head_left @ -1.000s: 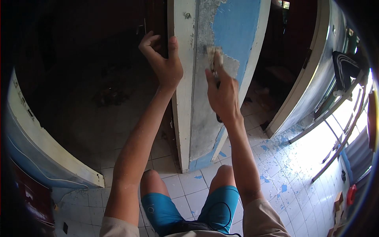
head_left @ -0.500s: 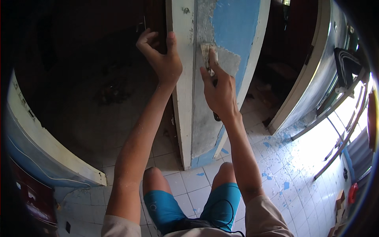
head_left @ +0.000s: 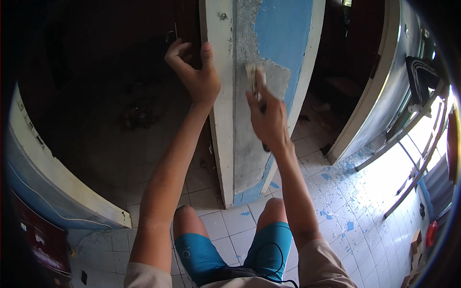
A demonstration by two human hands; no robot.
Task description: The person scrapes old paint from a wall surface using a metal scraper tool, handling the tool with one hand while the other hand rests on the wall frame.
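My right hand (head_left: 271, 120) is closed round the handle of a scraper (head_left: 256, 81). Its pale, dirty blade, slightly blurred, is at the bare grey patch of the wall (head_left: 277, 76), just below the ragged edge of the blue paint (head_left: 288, 33); whether it touches I cannot tell. A dark handle end pokes out under my palm. To the left, my left hand (head_left: 201, 79) leans on the cream door frame (head_left: 222, 120), thumb up along its edge. The fingers of that hand are spread and slightly bent in front of the dark doorway, holding nothing.
Blue paint flakes (head_left: 349, 225) litter the white floor tiles (head_left: 240, 218). On the right stands a metal-legged rack or chair (head_left: 401, 144) with a dark cloth (head_left: 422, 81) over it. Dark doorways flank the wall section. A dark red glossy object (head_left: 41, 237) sits at lower left.
My right hand and the scraper have moved slightly down the wall, away from the paint edge. My left hand stays at the door frame.
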